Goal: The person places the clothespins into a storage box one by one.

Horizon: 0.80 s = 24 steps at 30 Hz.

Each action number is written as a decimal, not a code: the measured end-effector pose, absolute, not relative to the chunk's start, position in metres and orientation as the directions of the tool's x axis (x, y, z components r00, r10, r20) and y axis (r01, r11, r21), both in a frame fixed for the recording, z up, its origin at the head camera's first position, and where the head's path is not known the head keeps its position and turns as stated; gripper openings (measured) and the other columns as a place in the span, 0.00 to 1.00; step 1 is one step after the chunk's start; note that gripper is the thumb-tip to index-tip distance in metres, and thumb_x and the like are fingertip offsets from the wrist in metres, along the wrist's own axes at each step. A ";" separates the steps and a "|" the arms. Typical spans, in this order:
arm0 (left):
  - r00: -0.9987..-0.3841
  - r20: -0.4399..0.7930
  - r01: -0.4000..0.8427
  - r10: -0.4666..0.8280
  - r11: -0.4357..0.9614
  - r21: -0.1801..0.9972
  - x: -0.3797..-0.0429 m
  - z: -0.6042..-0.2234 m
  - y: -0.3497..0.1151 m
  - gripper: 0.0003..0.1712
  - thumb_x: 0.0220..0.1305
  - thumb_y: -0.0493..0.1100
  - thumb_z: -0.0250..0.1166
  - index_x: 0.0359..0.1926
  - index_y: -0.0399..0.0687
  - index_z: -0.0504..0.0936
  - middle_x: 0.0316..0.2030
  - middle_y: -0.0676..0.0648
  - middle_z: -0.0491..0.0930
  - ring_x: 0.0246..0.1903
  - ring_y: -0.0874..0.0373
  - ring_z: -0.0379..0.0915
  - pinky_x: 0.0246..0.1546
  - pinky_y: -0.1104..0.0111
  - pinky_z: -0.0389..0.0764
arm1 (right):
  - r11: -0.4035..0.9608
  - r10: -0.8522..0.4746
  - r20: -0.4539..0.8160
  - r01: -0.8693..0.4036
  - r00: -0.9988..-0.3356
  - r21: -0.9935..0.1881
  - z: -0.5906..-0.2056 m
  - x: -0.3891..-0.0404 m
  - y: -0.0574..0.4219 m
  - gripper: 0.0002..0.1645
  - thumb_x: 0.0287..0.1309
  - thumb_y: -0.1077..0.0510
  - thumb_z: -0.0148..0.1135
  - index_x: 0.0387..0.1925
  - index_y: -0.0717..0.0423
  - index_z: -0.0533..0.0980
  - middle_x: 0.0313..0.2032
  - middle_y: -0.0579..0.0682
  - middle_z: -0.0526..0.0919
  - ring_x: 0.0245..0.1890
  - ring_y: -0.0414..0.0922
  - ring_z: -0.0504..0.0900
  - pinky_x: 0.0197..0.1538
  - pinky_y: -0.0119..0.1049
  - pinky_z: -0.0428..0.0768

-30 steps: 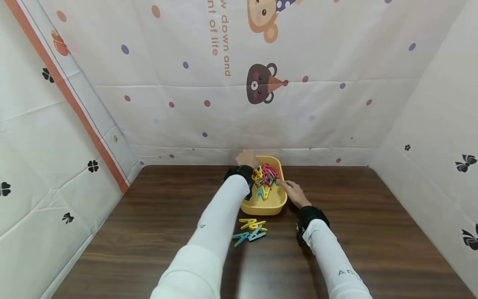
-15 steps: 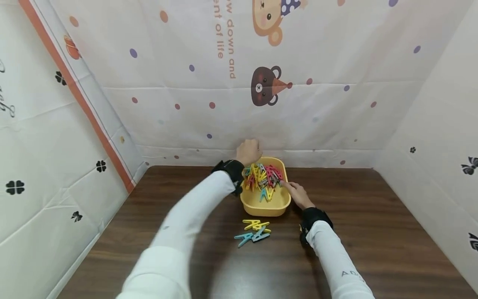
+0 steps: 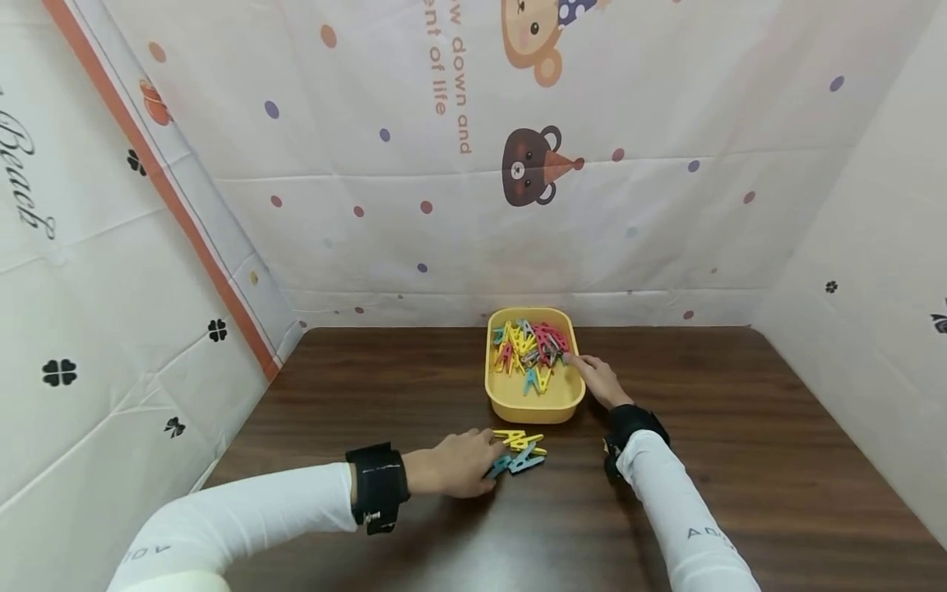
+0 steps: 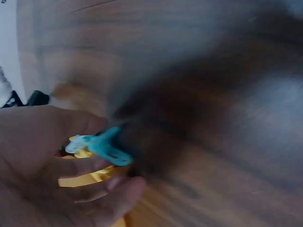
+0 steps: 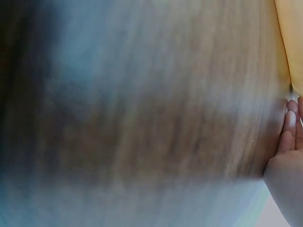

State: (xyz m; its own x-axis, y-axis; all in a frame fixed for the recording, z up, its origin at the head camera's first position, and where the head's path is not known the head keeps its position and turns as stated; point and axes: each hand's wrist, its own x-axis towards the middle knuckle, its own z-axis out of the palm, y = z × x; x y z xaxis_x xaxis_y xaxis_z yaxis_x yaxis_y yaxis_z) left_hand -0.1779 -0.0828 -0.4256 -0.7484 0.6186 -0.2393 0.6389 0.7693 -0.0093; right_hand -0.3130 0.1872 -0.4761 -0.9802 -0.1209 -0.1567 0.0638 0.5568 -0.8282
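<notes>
On the table lie several loose clothespins, light blue ones [image 3: 528,460] in front of yellow ones [image 3: 529,442]. My left hand [image 3: 460,464] reaches in from their left, its fingertips right at the pile. The left wrist view has one teal clothespin [image 4: 100,145] between spread thumb and fingers, partly hidden; no firm grip is visible. Behind the pile stands a yellow basket [image 3: 536,413] with yellow, red and blue clothespins [image 3: 527,349] heaped in it. At its right rim rests my right hand [image 3: 601,381], with straight fingers along the basket's side [image 5: 289,38] in the right wrist view.
The brown wooden table [image 3: 385,386] extends to both sides of the basket. Behind it hangs a white printed cloth [image 3: 355,247], close to the basket's far end. Similar cloth covers the left and right sides. Much of the wrist views is blurred.
My left hand has come from the basket's far left corner down to the loose clothespins at the front, uncovering the basket's left side. My right hand stays at the right rim.
</notes>
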 end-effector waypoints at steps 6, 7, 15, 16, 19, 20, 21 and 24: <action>-0.731 -0.156 0.669 0.664 0.743 0.027 -0.180 -0.442 -0.081 0.14 0.67 0.45 0.68 0.51 0.47 0.83 0.39 0.50 0.80 0.35 0.62 0.76 0.30 0.73 0.76 | 0.562 -0.121 -0.153 0.059 -0.981 -0.825 -0.478 -0.314 0.188 0.57 0.71 0.27 0.39 0.77 0.72 0.51 0.76 0.74 0.51 0.77 0.69 0.51 0.76 0.63 0.55; -0.728 -0.152 0.674 0.669 0.739 0.027 -0.180 -0.442 -0.079 0.13 0.67 0.44 0.68 0.51 0.47 0.83 0.38 0.50 0.80 0.34 0.63 0.75 0.30 0.74 0.75 | 0.561 -0.120 -0.152 0.059 -0.981 -0.826 -0.477 -0.314 0.188 0.59 0.70 0.26 0.39 0.77 0.72 0.51 0.76 0.74 0.51 0.77 0.69 0.51 0.76 0.63 0.54; -0.727 -0.197 0.658 0.658 0.750 0.076 -0.175 -0.431 -0.075 0.12 0.63 0.42 0.71 0.48 0.52 0.84 0.28 0.56 0.80 0.23 0.68 0.72 0.21 0.74 0.71 | 0.564 -0.126 -0.159 0.061 -0.979 -0.823 -0.477 -0.316 0.186 0.55 0.74 0.29 0.38 0.77 0.72 0.51 0.77 0.73 0.51 0.77 0.68 0.51 0.77 0.62 0.53; -0.737 -0.206 0.632 0.644 0.764 0.128 -0.175 -0.426 -0.075 0.12 0.62 0.41 0.71 0.47 0.52 0.85 0.25 0.57 0.80 0.21 0.68 0.70 0.19 0.75 0.70 | 0.563 -0.128 -0.157 0.058 -0.979 -0.825 -0.477 -0.315 0.185 0.54 0.74 0.29 0.39 0.77 0.72 0.51 0.77 0.73 0.52 0.77 0.68 0.51 0.77 0.62 0.54; -0.757 -0.234 0.533 0.610 0.784 0.318 -0.184 -0.408 -0.071 0.11 0.62 0.41 0.71 0.47 0.51 0.87 0.22 0.57 0.82 0.17 0.67 0.72 0.18 0.75 0.70 | 0.557 -0.136 -0.155 0.054 -0.978 -0.829 -0.478 -0.315 0.186 0.54 0.74 0.29 0.39 0.77 0.71 0.51 0.77 0.73 0.52 0.77 0.68 0.52 0.77 0.62 0.54; -0.763 -0.237 0.495 0.601 0.780 0.383 -0.189 -0.400 -0.067 0.10 0.63 0.41 0.71 0.45 0.49 0.87 0.23 0.57 0.82 0.17 0.66 0.73 0.18 0.75 0.72 | 0.557 -0.136 -0.155 0.054 -0.978 -0.829 -0.478 -0.315 0.186 0.54 0.74 0.30 0.39 0.77 0.71 0.51 0.77 0.73 0.52 0.77 0.68 0.52 0.77 0.63 0.54; -0.769 -0.234 0.464 0.594 0.772 0.434 -0.197 -0.390 -0.062 0.10 0.64 0.42 0.71 0.46 0.48 0.86 0.24 0.55 0.83 0.17 0.64 0.75 0.19 0.75 0.74 | 0.557 -0.135 -0.154 0.053 -0.979 -0.828 -0.477 -0.315 0.188 0.54 0.74 0.30 0.39 0.77 0.71 0.51 0.77 0.73 0.52 0.77 0.68 0.52 0.77 0.63 0.54; -0.795 -0.191 0.382 0.576 0.720 0.580 -0.230 -0.359 -0.046 0.08 0.67 0.41 0.68 0.44 0.44 0.84 0.30 0.49 0.85 0.22 0.59 0.80 0.25 0.71 0.81 | 0.561 -0.130 -0.146 0.049 -0.981 -0.827 -0.478 -0.316 0.190 0.54 0.74 0.30 0.38 0.77 0.72 0.52 0.76 0.73 0.52 0.77 0.69 0.52 0.76 0.63 0.54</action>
State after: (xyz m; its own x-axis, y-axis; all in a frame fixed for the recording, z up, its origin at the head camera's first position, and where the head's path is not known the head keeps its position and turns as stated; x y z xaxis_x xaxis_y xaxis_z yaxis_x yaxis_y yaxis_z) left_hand -0.2303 -0.0457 -0.3585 -0.7949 0.5759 -0.1912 0.3821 0.7198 0.5796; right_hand -0.3158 0.1895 -0.4777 -0.9808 -0.1297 -0.1459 0.0489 0.5607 -0.8266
